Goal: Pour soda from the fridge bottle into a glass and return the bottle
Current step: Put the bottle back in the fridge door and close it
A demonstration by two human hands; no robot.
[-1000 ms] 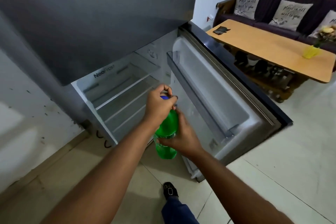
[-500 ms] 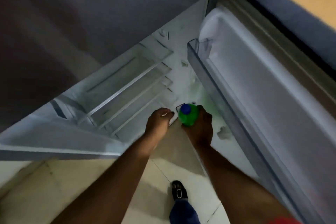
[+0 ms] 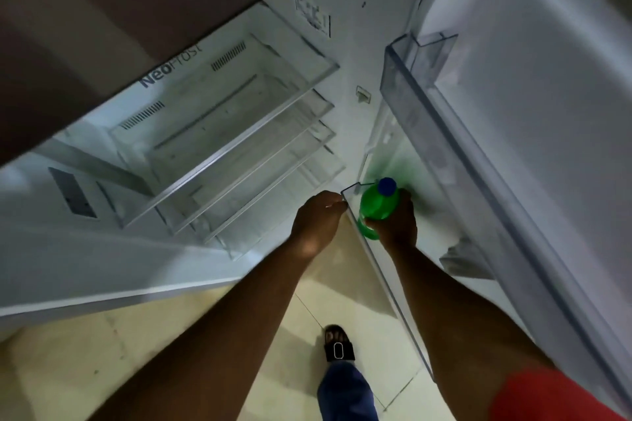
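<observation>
At centre frame the right hand (image 3: pixel 396 227) grasps the green bottle (image 3: pixel 378 205) round its body, likely light, smooth and slippery, while the left hand (image 3: pixel 316 219) rests loosely curled beside it.

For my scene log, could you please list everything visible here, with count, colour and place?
bottle: one, green with a blue cap, at the lower door shelf, gripped by the right hand
fridge shelves: several, clear with pale trim, bare, inside the open fridge
door bins: two, clear, on the open door's inner side
floor: pale tiles, below
sandal: one, black, on the visible foot
trouser leg: one, blue, bottom centre
sleeve: red, bottom right
hands: left hand at the bin's edge; right hand around the bottle
</observation>
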